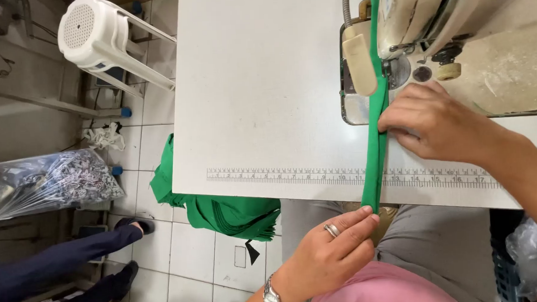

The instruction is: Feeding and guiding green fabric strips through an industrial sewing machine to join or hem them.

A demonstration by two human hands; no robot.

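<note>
Right hand (440, 124) presses flat on the green fabric strip (376, 159), fingertips pinning it to the white desk (260, 97) just in front of the sewing machine (442, 26). Left hand (331, 250), its grip pinched shut on the strip's near end, holds it taut at the desk's front edge. More green fabric (223, 212) hangs off the desk's left corner.

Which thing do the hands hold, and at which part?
The left hand pinches the green fabric strip at its near end, at the table edge. The right hand presses it flat near the sewing machine.
</note>
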